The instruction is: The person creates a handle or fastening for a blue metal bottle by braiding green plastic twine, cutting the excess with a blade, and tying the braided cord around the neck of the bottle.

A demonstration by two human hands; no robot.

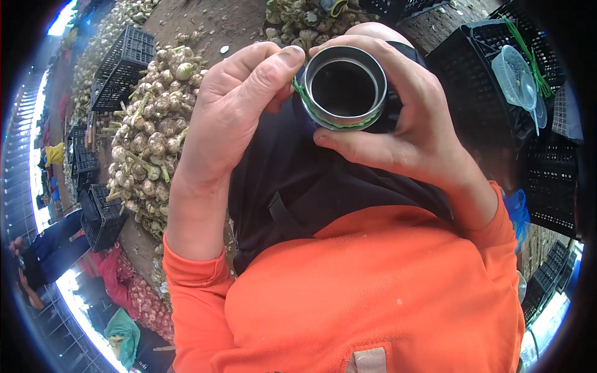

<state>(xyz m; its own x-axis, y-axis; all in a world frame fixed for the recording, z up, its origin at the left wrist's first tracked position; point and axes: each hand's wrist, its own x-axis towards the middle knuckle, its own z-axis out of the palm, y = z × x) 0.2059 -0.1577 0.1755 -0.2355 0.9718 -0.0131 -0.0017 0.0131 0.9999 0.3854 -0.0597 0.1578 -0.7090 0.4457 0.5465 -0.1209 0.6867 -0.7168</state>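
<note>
Left hand (233,105) up close to cam, thumb tip pressed on rim of a round metal can (346,87), other fingers curled in behind. Right hand (410,118) wrapped round the can from the other side, thumb under it, fingers over the top edge. Both hands gripping same can, held high in front of chest, middle-top of pic. Can open at top, dark inside, shiny ring rim. Thin green band (329,121) looped round the rim, touching left thumb.

Orange sleeves (199,286) on both arms, orange top filling bottom of view. Dark cloth w/ strap (292,186) just under the can, btwn the two wrists.

Further out, left side: big heap of garlic bulbs (152,130) w/ green stalks on dirt ground (211,25). Black plastic crates (121,62) beside the heap, one above, more lower left. More garlic at top behind the can. Red net bag (146,301) full of bulbs at lower left.

Right side: stack of black crates (485,81), clear plastic cup (516,78) lying on top w/ green string (528,56) near it. Blue bag bit (516,211) by right sleeve.

Far left edge: another person (46,248) in dark clothes, well apart, too small to tell more.
</note>
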